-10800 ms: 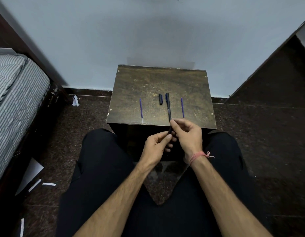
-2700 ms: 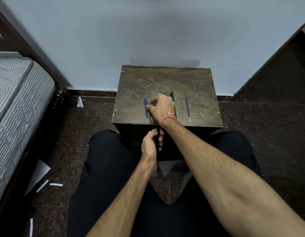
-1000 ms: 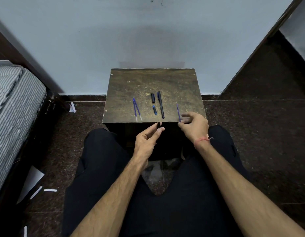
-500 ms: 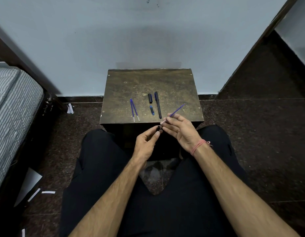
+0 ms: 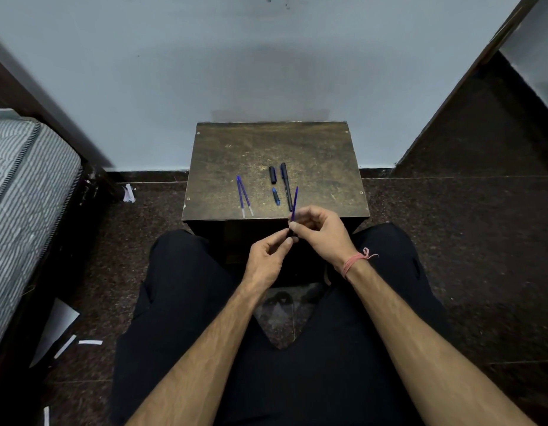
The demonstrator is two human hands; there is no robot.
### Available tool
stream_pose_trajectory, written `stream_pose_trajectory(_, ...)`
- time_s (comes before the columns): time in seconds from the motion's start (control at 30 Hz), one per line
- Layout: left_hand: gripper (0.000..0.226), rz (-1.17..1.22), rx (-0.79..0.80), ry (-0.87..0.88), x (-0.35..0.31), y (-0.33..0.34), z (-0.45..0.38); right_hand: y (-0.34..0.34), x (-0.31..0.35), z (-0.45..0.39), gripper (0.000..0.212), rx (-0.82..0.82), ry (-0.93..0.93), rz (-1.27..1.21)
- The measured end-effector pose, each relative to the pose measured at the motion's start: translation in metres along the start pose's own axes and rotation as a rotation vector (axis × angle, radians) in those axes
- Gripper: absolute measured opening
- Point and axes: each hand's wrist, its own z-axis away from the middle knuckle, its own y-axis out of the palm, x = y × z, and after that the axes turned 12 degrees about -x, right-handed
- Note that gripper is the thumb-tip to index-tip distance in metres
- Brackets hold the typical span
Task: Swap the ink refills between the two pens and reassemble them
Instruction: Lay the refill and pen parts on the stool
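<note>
- Since half a second ago the right hand [image 5: 320,232] has swung its blue refill [image 5: 294,202] from a slant to nearly upright, over the dark pen barrel [image 5: 288,236] pinched in the left hand [image 5: 266,259].
- Both hands grip their parts just off the tabletop [image 5: 328,155] edge.
- Two more refills [image 5: 243,196], a black pen [image 5: 286,186] and two small pieces lie on it.
- Feeding well (my judgement) means lining refill and bore on one axis, sliding without bending.

Single head-worn wide-angle view, looking forward and down, close over small table [image 5: 328,155], lap
</note>
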Motion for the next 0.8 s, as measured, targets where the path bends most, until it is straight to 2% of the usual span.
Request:
stream_pose_trajectory(0.1,0.035,-0.003,0.006,0.028,-0.0015,0.0009,0.0006,-0.0008,-0.0010,0.0004,0.023,-0.004,-0.029,0.075)
stream_pose_trajectory(0.2,0.036,0.002,0.012,0.015,-0.0002,0.0011,-0.0005,-0.0031,0.0032,-0.0011,0.029,-0.056,-0.013,-0.037)
stream_pose_trajectory(0.3,0.034,0.001,0.015,0.009,0.0017,0.0016,-0.0007,-0.0061,0.0038,-0.0040,0.016,-0.092,-0.020,-0.092)
stream_pose_trajectory(0.43,0.036,-0.011,0.015,-0.004,0.0042,0.0007,-0.0006,-0.0066,-0.0009,-0.0049,0.007,-0.098,-0.021,-0.003)
stream_pose_trajectory(0.53,0.036,-0.007,0.024,0.001,0.0047,0.0009,0.0001,-0.0060,-0.0013,-0.0059,0.008,-0.098,-0.019,0.010)
stream_pose_trajectory(0.7,0.035,0.044,0.010,0.024,0.0006,0.0035,-0.0011,-0.0026,-0.0006,-0.0035,0.022,-0.059,0.027,-0.058)
stream_pose_trajectory(0.8,0.029,0.083,-0.013,0.008,0.0009,0.0023,-0.0023,0.0003,-0.0004,-0.0026,0.016,-0.047,0.037,-0.054)
